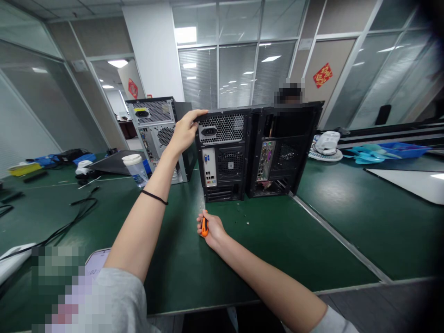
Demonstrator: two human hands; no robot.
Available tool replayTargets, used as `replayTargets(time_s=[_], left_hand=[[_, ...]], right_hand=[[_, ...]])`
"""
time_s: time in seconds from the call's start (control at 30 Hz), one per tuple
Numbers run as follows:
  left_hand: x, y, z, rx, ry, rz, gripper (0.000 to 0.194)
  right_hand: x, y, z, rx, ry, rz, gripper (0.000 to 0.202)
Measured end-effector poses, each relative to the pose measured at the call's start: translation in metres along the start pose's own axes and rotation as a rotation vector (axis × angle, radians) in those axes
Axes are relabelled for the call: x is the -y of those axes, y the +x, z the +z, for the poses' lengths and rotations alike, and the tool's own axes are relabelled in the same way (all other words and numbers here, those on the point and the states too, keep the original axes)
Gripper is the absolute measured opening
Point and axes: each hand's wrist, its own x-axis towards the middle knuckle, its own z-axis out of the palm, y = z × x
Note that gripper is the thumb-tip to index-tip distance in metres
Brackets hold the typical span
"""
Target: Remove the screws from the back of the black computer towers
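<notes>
A black computer case stands upright on the green table, its back panel facing me. My left hand grips its top left corner, fingers over the upper edge. Low in front of the case, my right hand is closed round an orange and black screwdriver. The shaft points up to the case's lower left corner; whether its tip sits in a screw is too small to tell. Several small screws lie on the table to the right. Touching or nearly touching this case is a second black computer case with open slots.
A silver-backed computer case and a lidded cup stand left. Black cables and a phone lie nearer. To the right are a white cap, a blue tray and a white panel. A person's head shows behind the cases.
</notes>
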Motion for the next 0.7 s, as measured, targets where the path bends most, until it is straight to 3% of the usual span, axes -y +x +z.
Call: replayTargets(time_s=[0.7], left_hand=[[-0.0018, -0.0006, -0.0001, -0.004, -0.009, -0.004, 0.045]], right_hand=[[-0.0001, 0.0035, -0.0018, 0.005, -0.012, 0.090, 0.031]])
